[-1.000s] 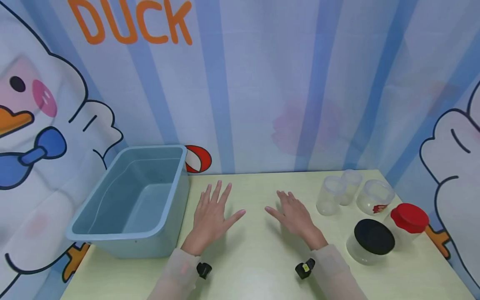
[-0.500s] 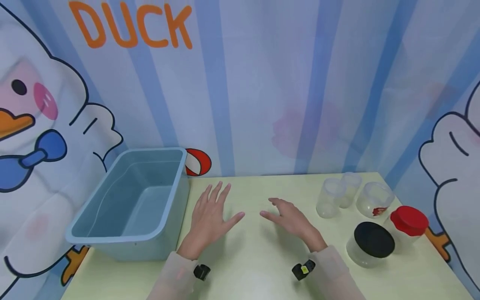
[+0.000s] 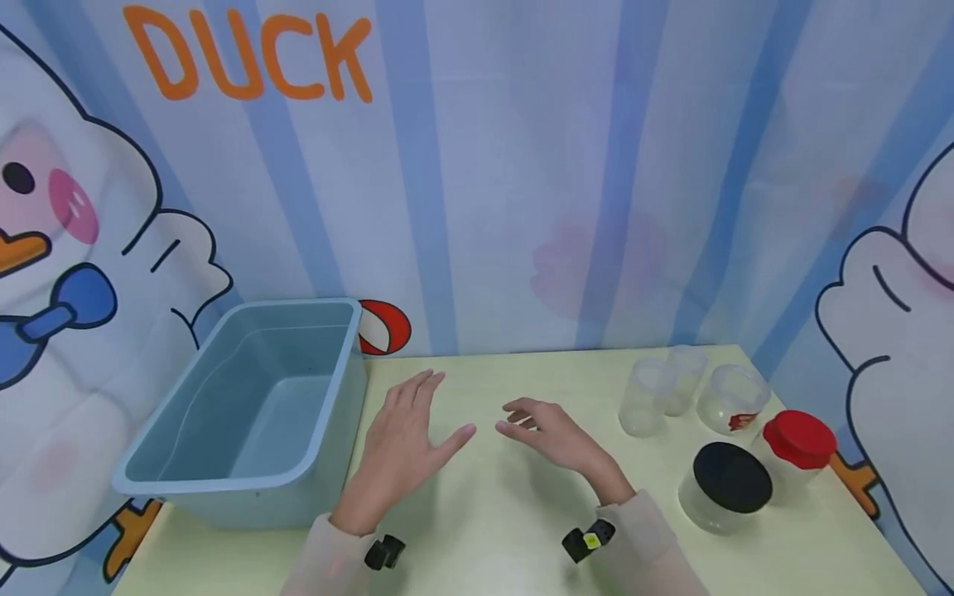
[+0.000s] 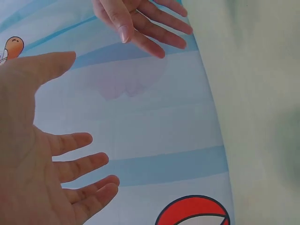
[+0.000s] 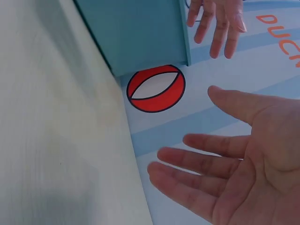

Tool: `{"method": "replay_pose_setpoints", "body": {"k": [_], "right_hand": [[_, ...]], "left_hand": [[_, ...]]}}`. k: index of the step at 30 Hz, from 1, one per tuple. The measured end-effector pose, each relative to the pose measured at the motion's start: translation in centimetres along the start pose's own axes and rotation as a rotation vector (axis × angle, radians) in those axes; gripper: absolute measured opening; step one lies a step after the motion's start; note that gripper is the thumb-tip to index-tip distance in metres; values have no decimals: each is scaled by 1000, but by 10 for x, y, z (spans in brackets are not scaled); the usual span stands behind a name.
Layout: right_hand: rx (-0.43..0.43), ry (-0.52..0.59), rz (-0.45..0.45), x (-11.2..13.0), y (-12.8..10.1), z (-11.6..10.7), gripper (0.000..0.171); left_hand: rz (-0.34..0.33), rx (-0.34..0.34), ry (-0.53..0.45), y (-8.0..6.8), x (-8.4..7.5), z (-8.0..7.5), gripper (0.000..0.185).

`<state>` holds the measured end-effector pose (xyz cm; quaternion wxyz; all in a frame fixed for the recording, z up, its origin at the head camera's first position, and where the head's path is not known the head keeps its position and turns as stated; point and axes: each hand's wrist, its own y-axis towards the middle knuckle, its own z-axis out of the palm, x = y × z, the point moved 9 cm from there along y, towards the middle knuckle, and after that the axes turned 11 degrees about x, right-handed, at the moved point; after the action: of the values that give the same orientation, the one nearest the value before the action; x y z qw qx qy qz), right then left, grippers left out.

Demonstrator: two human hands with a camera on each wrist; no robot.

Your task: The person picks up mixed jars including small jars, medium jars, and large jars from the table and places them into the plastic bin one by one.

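"Tub [image 3: 341, 406] first: which way does it lie?"

"On your left, standing on the counter [image 3: 514, 530], mouth up. Its long axis runs away from you, the far end slanting a little to the right."

"Nearer hand?"

"Your left hand [image 3: 398, 443], near the tub's right wall; no contact shows. It is free, thumb spread wide, fingers loosely extended, grasping nothing."

"And the other?"

"Your right hand [image 3: 557, 434] is free too, palm turned inward, fingers slightly bent around nothing. Bare counter shows between the hands."

"Where are the containers from there?"

"All to the right of your right hand. Closest is the front tall cup [image 3: 643, 406], clear and upright, so its long axis is vertical; the rear tall cup [image 3: 687, 382] stands just behind it. Farther right sits the short clear jar [image 3: 726, 396]. The black-lidded jar [image 3: 730, 480] is nearer to you, with the red-lidded jar [image 3: 799, 440] beyond it."

"What does a reach turn on?"

"Side, by my judgement: your right hand is handier for any container, your left for the tub."
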<state>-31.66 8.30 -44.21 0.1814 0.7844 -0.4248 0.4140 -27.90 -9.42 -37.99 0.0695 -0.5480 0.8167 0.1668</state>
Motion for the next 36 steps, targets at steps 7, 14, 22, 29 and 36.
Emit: {"method": "replay_pose_setpoints", "body": {"k": [7, 14, 22, 29, 36], "right_hand": [[126, 185, -103, 13, 2, 10, 47], [148, 261, -120, 24, 6, 14, 44], [138, 342, -128, 30, 10, 17, 41], [129, 377, -149, 36, 15, 19, 37], [131, 382, -163, 39, 19, 27, 34]], "left_hand": [[3, -12, -5, -7, -1, -9, 86], [4, -44, -67, -14, 0, -19, 75], [24, -103, -119, -25, -1, -37, 68], [33, -144, -153, -34, 6, -54, 64], [-40, -160, -90, -46, 24, -69, 63]]}}
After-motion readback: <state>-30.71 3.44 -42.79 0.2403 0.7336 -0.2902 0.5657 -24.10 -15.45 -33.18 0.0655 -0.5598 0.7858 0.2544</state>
